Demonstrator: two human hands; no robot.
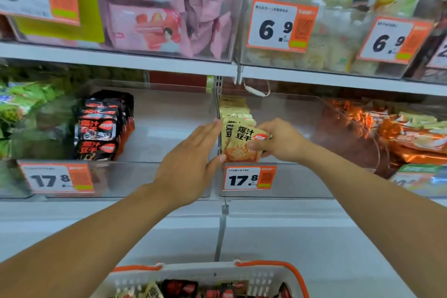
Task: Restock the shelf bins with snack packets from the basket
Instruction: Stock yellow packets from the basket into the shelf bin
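We are seating yellow packets (244,143), gripped by our right hand (280,140) and steadied by the flat, empty-fingered left hand (191,164), in the clear bin (290,179); next, let go and reach for the basket (263,276).

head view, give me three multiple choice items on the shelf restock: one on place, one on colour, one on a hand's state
1. Where are the yellow packets being set?
A. bin above the right 17.8 tag
B. pink top bin
C. basket

2. What colour are the basket handles?
A. blue
B. orange
C. green

3. How is the left hand?
A. fist
B. gripping a black packet
C. fingers straight against the stack

Answers: 1 A, the right hand holds them above that tag. 2 B, both handles are orange. 3 C, flat fingers touch the stack's side.
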